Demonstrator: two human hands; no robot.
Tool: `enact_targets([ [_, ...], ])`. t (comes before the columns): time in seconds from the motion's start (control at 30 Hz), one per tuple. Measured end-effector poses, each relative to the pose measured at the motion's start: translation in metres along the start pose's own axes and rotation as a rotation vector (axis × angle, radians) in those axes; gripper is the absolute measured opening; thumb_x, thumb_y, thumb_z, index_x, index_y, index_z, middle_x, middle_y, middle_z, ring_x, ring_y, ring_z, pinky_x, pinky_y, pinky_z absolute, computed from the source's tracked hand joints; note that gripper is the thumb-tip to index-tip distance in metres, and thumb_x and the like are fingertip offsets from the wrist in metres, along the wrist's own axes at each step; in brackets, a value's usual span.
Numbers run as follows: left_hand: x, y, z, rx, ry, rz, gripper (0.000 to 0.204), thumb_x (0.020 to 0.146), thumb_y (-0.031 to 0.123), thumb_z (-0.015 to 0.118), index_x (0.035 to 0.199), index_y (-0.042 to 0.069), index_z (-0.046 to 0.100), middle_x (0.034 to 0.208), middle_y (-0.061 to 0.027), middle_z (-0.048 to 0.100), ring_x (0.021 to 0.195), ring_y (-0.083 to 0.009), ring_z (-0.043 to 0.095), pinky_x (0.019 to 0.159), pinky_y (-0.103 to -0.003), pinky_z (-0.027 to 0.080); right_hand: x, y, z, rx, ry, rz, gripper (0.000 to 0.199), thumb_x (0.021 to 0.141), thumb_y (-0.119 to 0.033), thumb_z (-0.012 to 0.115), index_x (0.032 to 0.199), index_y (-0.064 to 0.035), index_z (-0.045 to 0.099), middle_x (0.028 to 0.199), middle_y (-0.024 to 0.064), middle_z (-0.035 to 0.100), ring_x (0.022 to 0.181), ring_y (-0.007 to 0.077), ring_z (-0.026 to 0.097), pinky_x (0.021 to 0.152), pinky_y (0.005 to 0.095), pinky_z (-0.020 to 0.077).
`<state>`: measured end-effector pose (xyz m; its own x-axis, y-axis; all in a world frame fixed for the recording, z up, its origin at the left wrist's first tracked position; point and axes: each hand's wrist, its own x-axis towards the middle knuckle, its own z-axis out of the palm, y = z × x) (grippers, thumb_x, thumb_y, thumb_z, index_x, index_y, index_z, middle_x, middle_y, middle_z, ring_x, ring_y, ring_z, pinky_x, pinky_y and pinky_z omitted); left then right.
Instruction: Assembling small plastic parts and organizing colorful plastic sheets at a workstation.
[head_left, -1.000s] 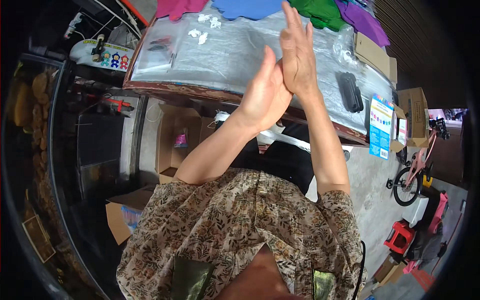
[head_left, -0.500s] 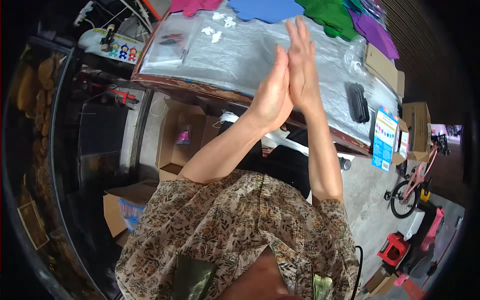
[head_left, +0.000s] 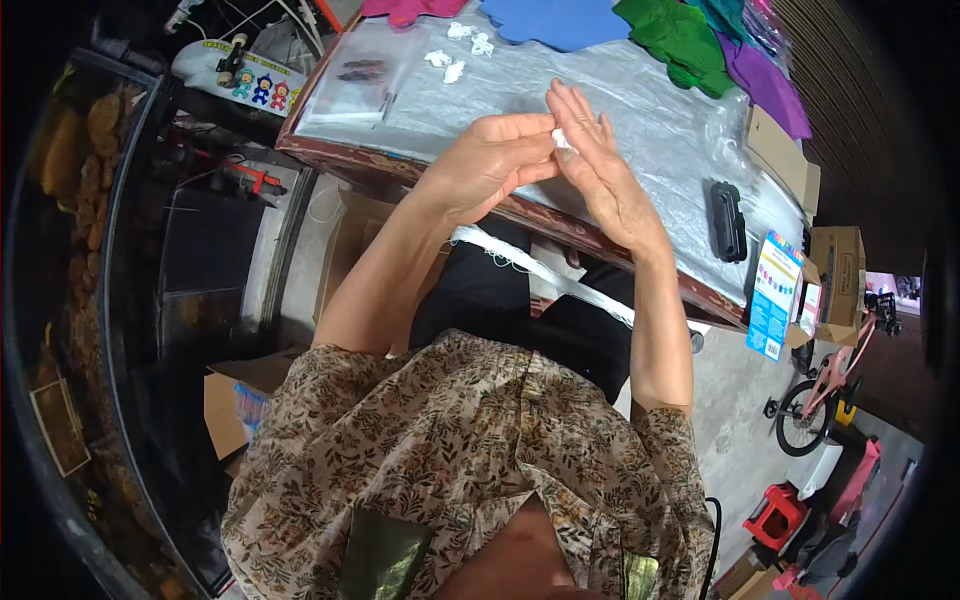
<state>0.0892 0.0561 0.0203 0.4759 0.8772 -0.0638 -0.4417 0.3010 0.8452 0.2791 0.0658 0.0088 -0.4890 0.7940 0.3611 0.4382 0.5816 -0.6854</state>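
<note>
Over the front part of the table, my hands meet around a small white bundle (head_left: pixel 562 139), seemingly of string. My left hand (head_left: pixel 495 160) has its fingers pinched at the bundle's left side. From the other side my right hand (head_left: pixel 605 180) holds it under the thumb, the other fingers stretched upward. Part of the bundle is hidden by the fingers. A hank of white string (head_left: pixel 540 270) lies across my lap. Several small white bundles (head_left: pixel 453 72) rest on the table, left of my hands.
A silver sheet covers the table (head_left: pixel 650 140). Blue cloth (head_left: pixel 560 20), green cloth (head_left: pixel 680 45) and purple cloth (head_left: pixel 765 85) lie along its far side. At right are a black case (head_left: pixel 728 220) and a blue printed box (head_left: pixel 773 295). An open cardboard box (head_left: pixel 228 410) stands lower left.
Earlier my palms were pressed together, pointing up. Now they have come apart and lower, the left fingers pinching, and the white bundle shows between them. The view has shifted slightly.
</note>
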Motion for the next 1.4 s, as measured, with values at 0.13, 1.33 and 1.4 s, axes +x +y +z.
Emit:
enact_targets([
  [0.13, 0.003, -0.009, 0.003, 0.099, 0.097, 0.041, 0.052, 0.103, 0.012, 0.055, 0.144, -0.015, 0.038, 0.138, -0.0227, 0.056, 0.120, -0.0229, 0.062, 0.104, -0.037, 0.051, -0.003, -0.004, -0.003, -0.042, 0.048, 0.035, 0.047, 0.100, -0.026, 0.059, 0.142, -0.0046, 0.054, 0.153, 0.0172, 0.045, 0.143, 0.0341, 0.038, 0.118, 0.0477, 0.0262],
  [1.33, 0.114, 0.043, -0.067, 2.408, 0.465, 0.360, 0.015, 0.081, 0.005, 0.061, 0.080, -0.005, 0.072, 0.097, -0.0285, 0.068, 0.096, -0.0387, 0.070, 0.086, -0.050, 0.056, -0.123, 0.031, -0.058, -0.202, 0.515, 0.313, 0.014, 0.093, -0.004, 0.069, 0.105, 0.0015, 0.073, 0.084, 0.0123, 0.073, 0.064, 0.0134, 0.065, 0.058, 0.0276, 0.0506],
  [1.4, 0.123, 0.051, -0.009, 2.312, 0.286, 0.481, 0.017, 0.082, 0.008, 0.062, 0.088, -0.004, 0.072, 0.102, -0.0269, 0.068, 0.102, -0.0388, 0.068, 0.088, -0.050, 0.054, -0.129, 0.038, -0.058, -0.245, 0.603, 0.274, 0.012, 0.091, -0.003, 0.071, 0.102, 0.0008, 0.074, 0.079, 0.0130, 0.072, 0.059, 0.0144, 0.064, 0.055, 0.0284, 0.0492],
])
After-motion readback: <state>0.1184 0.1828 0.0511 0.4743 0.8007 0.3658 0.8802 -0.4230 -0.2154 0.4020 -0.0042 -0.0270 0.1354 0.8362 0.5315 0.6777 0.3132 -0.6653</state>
